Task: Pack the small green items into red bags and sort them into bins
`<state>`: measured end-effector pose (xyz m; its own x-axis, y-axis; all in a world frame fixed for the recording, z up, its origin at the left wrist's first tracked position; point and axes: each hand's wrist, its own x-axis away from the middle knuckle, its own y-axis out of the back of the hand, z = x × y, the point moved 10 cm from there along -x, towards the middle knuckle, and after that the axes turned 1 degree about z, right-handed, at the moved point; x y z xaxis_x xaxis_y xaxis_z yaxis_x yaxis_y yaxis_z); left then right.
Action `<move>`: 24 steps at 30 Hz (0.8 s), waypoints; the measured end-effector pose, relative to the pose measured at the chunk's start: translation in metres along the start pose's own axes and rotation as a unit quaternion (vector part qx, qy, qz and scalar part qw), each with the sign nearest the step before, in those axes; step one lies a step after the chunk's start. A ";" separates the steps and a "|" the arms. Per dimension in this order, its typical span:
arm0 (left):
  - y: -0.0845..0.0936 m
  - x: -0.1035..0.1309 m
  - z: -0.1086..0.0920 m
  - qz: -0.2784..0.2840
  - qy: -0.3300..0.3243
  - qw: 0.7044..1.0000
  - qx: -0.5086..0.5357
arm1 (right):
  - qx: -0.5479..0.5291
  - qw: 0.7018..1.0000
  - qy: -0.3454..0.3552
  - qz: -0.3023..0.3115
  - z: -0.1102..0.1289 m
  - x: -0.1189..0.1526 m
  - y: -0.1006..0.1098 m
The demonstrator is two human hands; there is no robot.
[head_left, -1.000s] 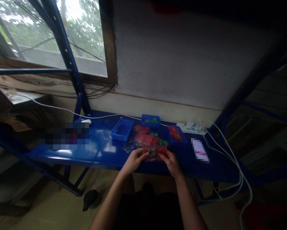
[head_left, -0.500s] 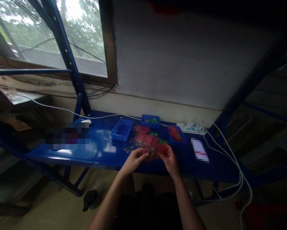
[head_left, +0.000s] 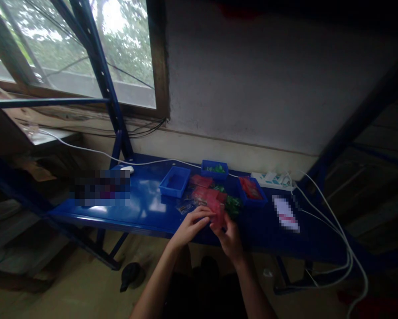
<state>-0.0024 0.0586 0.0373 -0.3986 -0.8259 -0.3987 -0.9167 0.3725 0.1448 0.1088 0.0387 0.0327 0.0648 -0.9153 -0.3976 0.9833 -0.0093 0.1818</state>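
Observation:
Between my two hands, over the front of the table, is a small red see-through bag [head_left: 218,216]. My right hand [head_left: 230,237] is closed on its right and lower side with thumb and fingers. The fingers of my left hand [head_left: 190,227] lie together against the bag's left edge, with the thumb close by. Just beyond them lies a pile of red bags [head_left: 204,191], and green packets [head_left: 232,204] sit to its right. Small clear packets [head_left: 185,207] lie left of the pile; what they hold is too small to make out.
Around the pile stand a bare-bottomed blue tray [head_left: 169,191], a blue tray with green packets [head_left: 204,172] and a blue tray with red bags [head_left: 263,203]. A power strip [head_left: 274,180] with white cables lies back right on the blue table [head_left: 142,188]. Blue posts frame both sides.
The red bag has turned from stretched sideways between both hands to more upright. My hands have come closer together. The view has shifted slightly to the left.

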 end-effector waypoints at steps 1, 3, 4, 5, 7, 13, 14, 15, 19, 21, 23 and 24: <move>0.001 0.000 0.001 -0.006 -0.001 1.000 -0.006 | -0.027 0.999 -0.021 0.002 -0.005 -0.002 0.001; 0.007 -0.001 0.007 -0.051 0.008 0.999 -0.008 | -0.077 0.995 -0.059 -0.009 -0.014 -0.004 0.007; 0.012 -0.001 0.011 -0.085 0.015 0.996 -0.005 | -0.103 0.991 -0.077 -0.019 -0.019 -0.006 0.011; 0.018 -0.001 0.015 -0.123 0.025 0.992 0.001 | -0.131 0.986 -0.096 -0.026 -0.024 -0.006 0.015; 0.024 0.000 0.023 -0.173 0.046 0.984 0.010 | -0.181 0.974 -0.132 -0.030 -0.033 -0.007 0.019; 0.009 -0.005 0.033 -0.092 0.108 0.989 -0.046 | -0.148 0.976 -0.157 -0.014 -0.046 -0.013 0.034; 0.009 -0.004 0.033 -0.089 0.110 0.988 -0.056 | -0.114 0.982 -0.151 -0.012 -0.047 -0.015 0.037; 0.009 -0.003 0.033 -0.089 0.112 0.988 -0.061 | -0.083 0.986 -0.146 -0.012 -0.049 -0.016 0.040; 0.003 -0.003 0.034 -0.067 0.121 0.988 -0.064 | -0.046 0.988 -0.147 -0.027 -0.055 -0.015 0.048; 0.004 -0.002 0.034 -0.066 0.127 0.987 -0.074 | -0.064 0.986 -0.149 -0.037 -0.054 -0.012 0.050; 0.004 -0.003 0.034 -0.065 0.128 0.986 -0.080 | -0.079 0.985 -0.148 -0.049 -0.051 -0.009 0.051; 0.004 -0.003 0.033 -0.064 0.128 0.987 -0.079 | -0.084 0.984 -0.147 -0.052 -0.049 -0.008 0.052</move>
<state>-0.0040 0.0766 0.0089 -0.2558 -0.9492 -0.1834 -0.9448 0.2052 0.2555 0.1675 0.0658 0.0011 -0.0655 -0.9900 -0.1252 0.9979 -0.0651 -0.0071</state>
